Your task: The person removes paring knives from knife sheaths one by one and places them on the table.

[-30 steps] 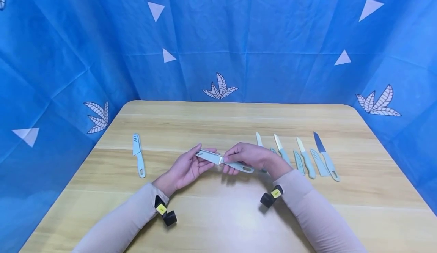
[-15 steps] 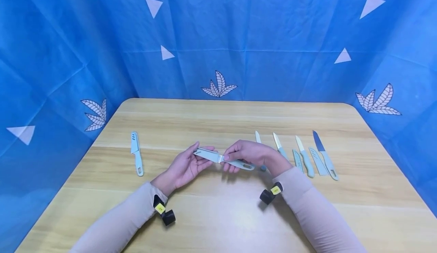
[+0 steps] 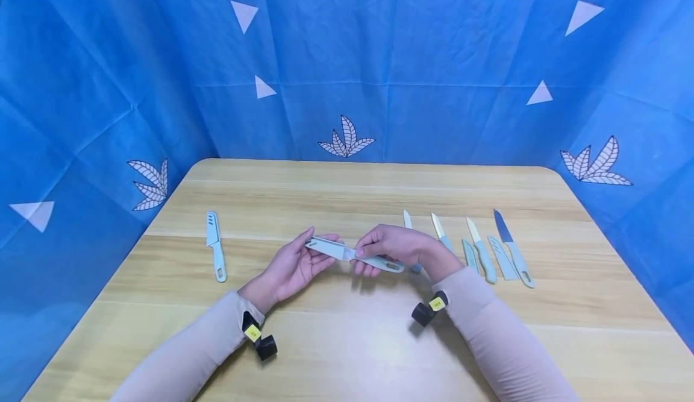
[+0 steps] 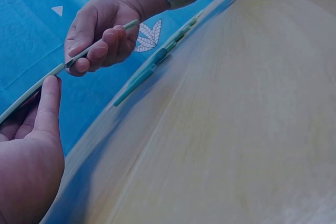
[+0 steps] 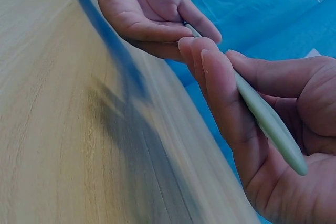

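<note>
Near the table's middle, my left hand (image 3: 295,267) holds a pale green blade sheath (image 3: 325,247) between thumb and fingers, its palm turned up. The thumb presses the sheath's near side in the left wrist view. My right hand (image 3: 393,248) pinches the pale green handle of a kitchen knife (image 3: 386,264), whose slotted end sticks out to the right. Between the hands, the blade lies at the sheath's mouth with a short bit showing; how deep it sits is unclear. In the right wrist view the knife handle (image 5: 273,124) runs between thumb and fingers.
A sheathed knife (image 3: 215,245) lies at the left. To the right are a dark-bladed knife (image 3: 512,248), a light-bladed knife (image 3: 481,250) and loose sheaths (image 3: 502,258). My right arm partly covers two more knives (image 3: 441,231). A blue curtain (image 3: 347,58) surrounds the table.
The hands keep nearly the same place and hold. The sheath and knife have tilted slightly against each other, and less bright blade shows between them. The head view has shifted a little.
</note>
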The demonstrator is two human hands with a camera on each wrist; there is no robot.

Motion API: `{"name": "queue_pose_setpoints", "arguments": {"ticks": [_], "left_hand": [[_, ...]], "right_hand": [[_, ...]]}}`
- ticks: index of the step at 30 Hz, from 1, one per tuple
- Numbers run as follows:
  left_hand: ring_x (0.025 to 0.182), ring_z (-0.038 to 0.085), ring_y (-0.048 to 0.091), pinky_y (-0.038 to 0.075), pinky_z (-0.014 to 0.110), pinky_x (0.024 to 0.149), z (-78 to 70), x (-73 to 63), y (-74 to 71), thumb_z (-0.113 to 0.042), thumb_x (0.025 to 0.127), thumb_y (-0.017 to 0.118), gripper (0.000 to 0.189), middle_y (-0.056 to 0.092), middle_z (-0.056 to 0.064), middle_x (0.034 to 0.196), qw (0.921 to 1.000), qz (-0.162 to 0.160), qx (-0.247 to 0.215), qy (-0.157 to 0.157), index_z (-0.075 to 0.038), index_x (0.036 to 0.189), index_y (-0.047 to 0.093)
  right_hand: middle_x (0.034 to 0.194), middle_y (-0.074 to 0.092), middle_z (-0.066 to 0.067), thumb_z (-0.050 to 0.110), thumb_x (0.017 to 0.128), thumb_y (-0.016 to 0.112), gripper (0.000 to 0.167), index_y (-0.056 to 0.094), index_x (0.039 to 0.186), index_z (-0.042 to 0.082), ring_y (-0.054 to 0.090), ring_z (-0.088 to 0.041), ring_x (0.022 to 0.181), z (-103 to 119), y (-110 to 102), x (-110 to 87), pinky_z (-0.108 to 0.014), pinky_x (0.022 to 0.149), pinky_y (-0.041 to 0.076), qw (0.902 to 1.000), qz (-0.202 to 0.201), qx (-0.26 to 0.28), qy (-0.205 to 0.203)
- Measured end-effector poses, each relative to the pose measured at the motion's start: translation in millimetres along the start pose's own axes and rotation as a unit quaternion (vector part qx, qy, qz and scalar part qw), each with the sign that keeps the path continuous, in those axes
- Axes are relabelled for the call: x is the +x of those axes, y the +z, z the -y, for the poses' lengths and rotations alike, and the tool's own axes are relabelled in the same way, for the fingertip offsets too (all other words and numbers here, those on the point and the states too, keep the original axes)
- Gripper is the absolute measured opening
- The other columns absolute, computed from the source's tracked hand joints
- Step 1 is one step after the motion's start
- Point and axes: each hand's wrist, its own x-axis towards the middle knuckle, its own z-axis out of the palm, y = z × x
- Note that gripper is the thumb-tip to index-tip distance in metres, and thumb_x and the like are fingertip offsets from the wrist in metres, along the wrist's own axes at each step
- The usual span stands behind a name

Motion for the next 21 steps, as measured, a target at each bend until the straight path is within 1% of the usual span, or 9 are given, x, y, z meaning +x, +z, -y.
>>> {"name": "queue_pose_setpoints", "arguments": {"ticks": [9, 13, 21], "left_hand": [[0.109, 0.024, 0.064, 0.048, 0.031, 0.101, -0.4, 0.1, -0.5, -0.040, 0.106, 0.039, 0.047, 0.062, 0.019, 0.123, 0.9999, -0.010, 0.009, 0.000, 0.000, 0.122, 0.060], [0.108, 0.024, 0.064, 0.049, 0.030, 0.100, -1.3, 0.6, 0.1, -0.039, 0.106, 0.038, 0.048, 0.062, 0.019, 0.122, 0.9999, -0.011, 0.009, 0.004, 0.001, 0.123, 0.058], [0.109, 0.025, 0.064, 0.049, 0.031, 0.100, -1.0, 0.7, -1.0, -0.040, 0.105, 0.041, 0.048, 0.061, 0.020, 0.124, 0.9998, -0.017, -0.001, 0.004, 0.001, 0.123, 0.059]], "right_hand": [[0.092, 0.071, -0.020, 0.008, 0.100, 0.055, 0.028, 0.062, 0.113, -0.016, 0.069, -0.021, 0.075, -0.1, -0.5, -1.1, -0.033, 0.071, 0.062, 1.0000, 0.001, -0.006, -0.001], [0.092, 0.071, -0.021, 0.009, 0.100, 0.056, 0.028, 0.062, 0.112, -0.015, 0.069, -0.021, 0.075, 1.9, -1.6, -2.2, -0.032, 0.071, 0.062, 0.9999, 0.001, -0.010, -0.001], [0.092, 0.071, -0.021, 0.009, 0.099, 0.056, 0.029, 0.061, 0.113, -0.016, 0.069, -0.021, 0.074, 2.9, -1.9, -4.6, -0.030, 0.068, 0.061, 1.0000, 0.002, -0.009, 0.000]]}}
